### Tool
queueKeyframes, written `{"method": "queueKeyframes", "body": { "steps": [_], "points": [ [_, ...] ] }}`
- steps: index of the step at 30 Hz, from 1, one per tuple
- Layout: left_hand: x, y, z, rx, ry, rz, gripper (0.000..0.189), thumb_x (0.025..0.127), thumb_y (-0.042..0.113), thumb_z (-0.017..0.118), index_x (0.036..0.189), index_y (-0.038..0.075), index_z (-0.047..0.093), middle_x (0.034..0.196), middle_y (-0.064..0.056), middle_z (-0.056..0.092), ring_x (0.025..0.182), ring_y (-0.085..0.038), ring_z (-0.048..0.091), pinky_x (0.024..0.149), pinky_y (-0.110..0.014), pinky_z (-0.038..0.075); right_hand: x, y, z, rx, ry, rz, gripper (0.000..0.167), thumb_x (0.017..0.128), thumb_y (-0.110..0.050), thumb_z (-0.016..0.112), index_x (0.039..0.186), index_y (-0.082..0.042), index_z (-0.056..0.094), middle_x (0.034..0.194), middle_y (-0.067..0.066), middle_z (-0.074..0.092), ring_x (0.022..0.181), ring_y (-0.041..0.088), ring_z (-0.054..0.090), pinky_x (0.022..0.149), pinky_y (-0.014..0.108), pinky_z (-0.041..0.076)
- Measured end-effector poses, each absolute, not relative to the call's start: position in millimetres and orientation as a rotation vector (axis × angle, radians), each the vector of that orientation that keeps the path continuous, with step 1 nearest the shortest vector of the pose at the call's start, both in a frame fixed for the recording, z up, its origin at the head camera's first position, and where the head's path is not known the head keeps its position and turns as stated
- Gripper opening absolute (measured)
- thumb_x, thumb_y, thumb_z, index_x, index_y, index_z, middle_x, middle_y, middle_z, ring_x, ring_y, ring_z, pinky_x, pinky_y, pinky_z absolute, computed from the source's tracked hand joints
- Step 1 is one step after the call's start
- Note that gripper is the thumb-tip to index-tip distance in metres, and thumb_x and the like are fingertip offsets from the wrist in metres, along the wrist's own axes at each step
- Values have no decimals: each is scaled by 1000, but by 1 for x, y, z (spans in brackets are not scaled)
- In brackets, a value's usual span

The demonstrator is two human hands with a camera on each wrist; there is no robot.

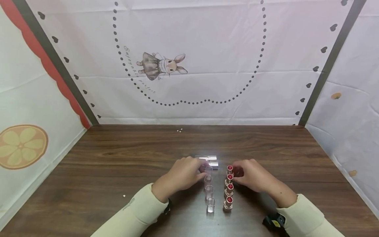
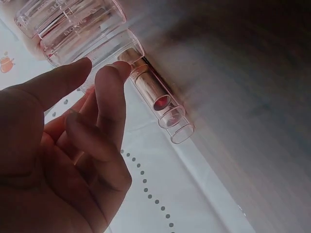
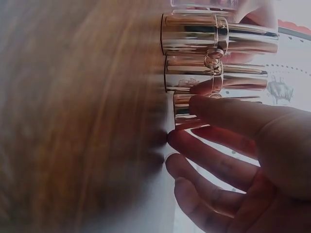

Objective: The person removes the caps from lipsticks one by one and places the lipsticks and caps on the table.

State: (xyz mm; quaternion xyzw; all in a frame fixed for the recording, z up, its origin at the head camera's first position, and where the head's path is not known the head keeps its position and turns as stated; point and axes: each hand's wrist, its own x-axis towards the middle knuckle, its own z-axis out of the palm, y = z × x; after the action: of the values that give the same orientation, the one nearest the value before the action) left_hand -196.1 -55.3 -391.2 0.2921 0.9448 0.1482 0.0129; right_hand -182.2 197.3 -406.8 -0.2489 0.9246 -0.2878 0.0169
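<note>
Several uncapped lipsticks with red tips and shiny gold tubes stand upright in a row. Left of them runs a row of clear pinkish caps, also upright. My left hand is at the far end of the cap row, where its thumb and index finger pinch a clear cap. At the far end of the other row, my right hand pinches a lipstick by its gold base. Its thumb hides part of that tube, and the other fingers are curled beside it.
Two lipsticks in clear cases lie on their sides beyond the cap row. Small white bits lie near the back of the brown wooden table, another bit at left. Printed white cloth walls the back and both sides.
</note>
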Motion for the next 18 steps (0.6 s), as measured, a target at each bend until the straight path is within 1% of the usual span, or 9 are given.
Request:
{"method": "queueKeyframes", "body": {
  "steps": [5, 10, 14, 16, 18],
  "points": [
    [-195, -55, -391, 933, 2947, 463, 22, 89, 33, 75, 110, 25, 75, 87, 14, 76, 83, -9, 71, 70, -35, 55, -181, 198, -407, -767, 2850, -881, 14, 81, -8, 79, 85, -16, 69, 74, -10, 66, 67, 1, 58, 62, 21, 48],
    [-195, -56, -390, 959, 2956, 449, 23, 88, 29, 76, 111, 24, 74, 88, 13, 77, 84, -11, 72, 70, -36, 55, -180, 198, -407, -759, 2856, -872, 16, 81, -6, 78, 83, -17, 67, 72, -10, 62, 66, 3, 53, 61, 21, 45],
    [-196, -60, -387, 975, 3011, 448, 28, 85, 21, 77, 113, 24, 74, 88, 13, 76, 84, -14, 73, 64, -36, 54, -180, 198, -406, -762, 2846, -872, 13, 83, -4, 76, 90, -14, 71, 77, -9, 67, 71, 2, 59, 66, 23, 50],
    [-197, -62, -385, 982, 3063, 437, 30, 84, 19, 78, 113, 24, 73, 90, 10, 76, 83, -15, 72, 61, -35, 53, -181, 197, -405, -755, 2844, -869, 15, 84, -3, 75, 97, -11, 73, 82, -8, 70, 76, 2, 62, 69, 24, 52],
    [-198, -64, -385, 1000, 3117, 394, 31, 84, 20, 79, 113, 23, 73, 97, 6, 75, 80, -17, 72, 58, -34, 52, -180, 197, -404, -762, 2841, -859, 19, 85, -3, 74, 103, -8, 73, 86, -6, 73, 80, 4, 65, 72, 25, 54]
  ]
}}
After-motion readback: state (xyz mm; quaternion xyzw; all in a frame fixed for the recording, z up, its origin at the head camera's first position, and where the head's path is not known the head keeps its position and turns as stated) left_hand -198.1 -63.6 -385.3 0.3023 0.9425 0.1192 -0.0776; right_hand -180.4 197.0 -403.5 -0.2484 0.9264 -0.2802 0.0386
